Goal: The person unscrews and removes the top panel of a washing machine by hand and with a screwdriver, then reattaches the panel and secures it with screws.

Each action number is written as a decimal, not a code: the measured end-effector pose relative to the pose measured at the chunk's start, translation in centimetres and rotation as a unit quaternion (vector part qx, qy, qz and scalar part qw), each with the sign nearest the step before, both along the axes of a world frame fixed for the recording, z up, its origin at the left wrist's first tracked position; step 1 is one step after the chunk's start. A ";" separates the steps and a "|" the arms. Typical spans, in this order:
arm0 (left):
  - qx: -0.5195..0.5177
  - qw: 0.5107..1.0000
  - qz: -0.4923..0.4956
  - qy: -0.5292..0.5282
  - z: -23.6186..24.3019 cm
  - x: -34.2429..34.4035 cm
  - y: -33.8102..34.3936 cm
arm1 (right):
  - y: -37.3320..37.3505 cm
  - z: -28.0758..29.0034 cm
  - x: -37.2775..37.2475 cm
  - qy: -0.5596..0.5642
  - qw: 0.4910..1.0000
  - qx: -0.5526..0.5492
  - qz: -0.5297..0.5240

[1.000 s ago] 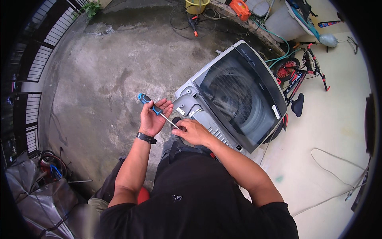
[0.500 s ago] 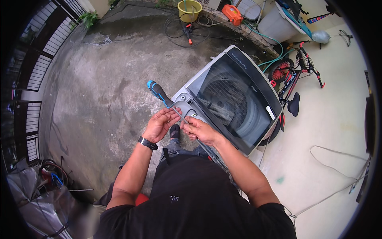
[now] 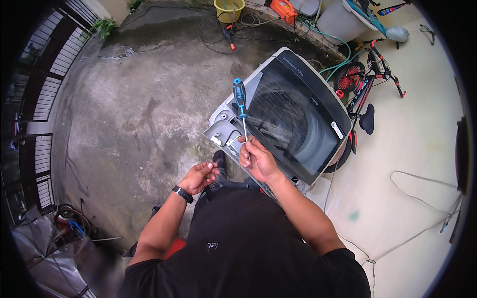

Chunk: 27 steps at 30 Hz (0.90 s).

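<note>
My right hand (image 3: 258, 160) grips the screwdriver (image 3: 239, 94) by its metal shaft. The blue-and-black handle points up and away from me, over the near left edge of the washing machine (image 3: 285, 58). Lower and to the left, my left hand (image 3: 199, 177) is closed in a pinch in front of my body; whatever is between thumb and finger is too small to make out. The machine's dark see-through lid (image 3: 298, 119) is down, with the drum showing beneath. Along its near edge, the grey panel (image 3: 218, 130) lies exposed, with recesses and a white part in it.
A small bicycle (image 3: 365, 89) leans by the pale wall at right. At the back are a yellow bucket (image 3: 229, 11), an orange machine (image 3: 283, 10), hoses and a large grey bin (image 3: 340, 22). Grey sheeting (image 3: 54, 258) covers things at lower left.
The screwdriver has swung right and more upright in my right hand. My left hand has come off its shaft and moved down toward my body.
</note>
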<state>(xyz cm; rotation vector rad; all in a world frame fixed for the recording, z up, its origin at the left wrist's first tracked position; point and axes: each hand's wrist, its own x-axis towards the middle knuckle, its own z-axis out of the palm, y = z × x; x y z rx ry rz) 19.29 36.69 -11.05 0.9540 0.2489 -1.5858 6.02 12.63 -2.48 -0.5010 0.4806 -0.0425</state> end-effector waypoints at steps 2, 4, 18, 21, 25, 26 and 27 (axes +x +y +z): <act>0.023 1.000 0.013 -0.013 0.9 -0.3 -0.5 | -0.2 0.9 -0.2 0.016 0.999 -0.022 -0.026; 0.042 0.999 0.011 -0.031 1.2 -0.4 -1.0 | -1.5 -0.3 -1.2 -0.003 0.998 -0.063 0.012; 0.014 0.983 -0.110 -0.149 1.8 0.3 -3.0 | 0.3 0.2 -1.6 0.087 0.894 -0.437 0.046; 0.038 0.967 -0.122 -0.222 2.3 0.4 -3.8 | 0.6 0.6 -1.4 0.087 0.880 -0.466 0.044; -0.007 0.957 -0.109 -0.270 2.5 0.7 -4.0 | 0.9 0.3 -0.7 0.047 0.800 -0.598 0.032; -0.019 0.957 -0.108 -0.267 2.7 0.9 -4.1 | 0.9 0.4 -0.6 0.041 0.793 -0.606 0.035; -0.030 0.958 -0.108 -0.265 2.8 1.1 -4.2 | 0.9 0.6 -0.5 0.035 0.787 -0.615 0.038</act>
